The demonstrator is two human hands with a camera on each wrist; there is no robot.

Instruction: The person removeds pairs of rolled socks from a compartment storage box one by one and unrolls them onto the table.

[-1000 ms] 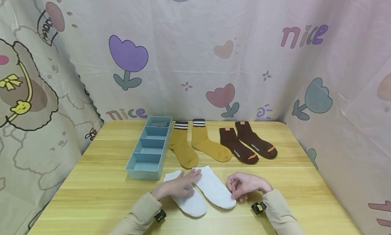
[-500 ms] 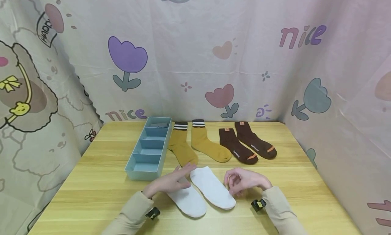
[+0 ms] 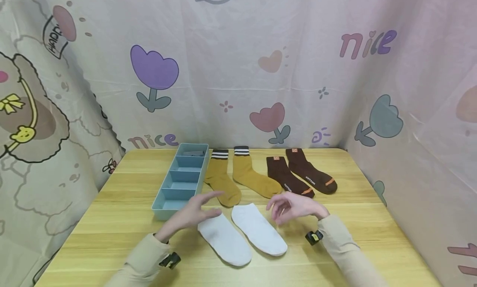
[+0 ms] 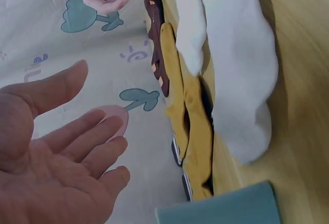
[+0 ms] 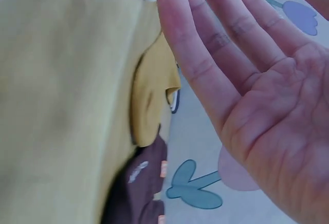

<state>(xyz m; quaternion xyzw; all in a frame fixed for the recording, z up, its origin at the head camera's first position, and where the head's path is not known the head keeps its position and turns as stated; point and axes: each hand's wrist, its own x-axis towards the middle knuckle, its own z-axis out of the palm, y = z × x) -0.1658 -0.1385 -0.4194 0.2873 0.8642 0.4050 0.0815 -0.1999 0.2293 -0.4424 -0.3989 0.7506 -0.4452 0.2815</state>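
Two white socks lie flat side by side at the front of the table: a left white sock (image 3: 225,241) and a right white sock (image 3: 259,230). My left hand (image 3: 191,214) hovers over the cuff end of the left one, fingers extended and thumb apart, holding nothing. In the left wrist view its palm (image 4: 56,183) faces the camera. Above and right of the right white sock is my right hand (image 3: 292,207), its fingers loosely bent and nothing in them. The right wrist view shows that hand's long, relaxed fingers (image 5: 200,64).
A blue-green four-part box (image 3: 158,214) stands at left, something grey (image 3: 193,153) in its far compartment. Behind the white socks lie two mustard socks (image 3: 225,183) (image 3: 255,179) with striped cuffs. Two brown socks (image 3: 283,175) (image 3: 311,173) are at back right. A printed curtain (image 3: 223,63) surrounds the table.
Both hands have lifted off the white socks. The left hand moved left toward the box, and the right hand moved up and away from the toe. The socks stayed in place.
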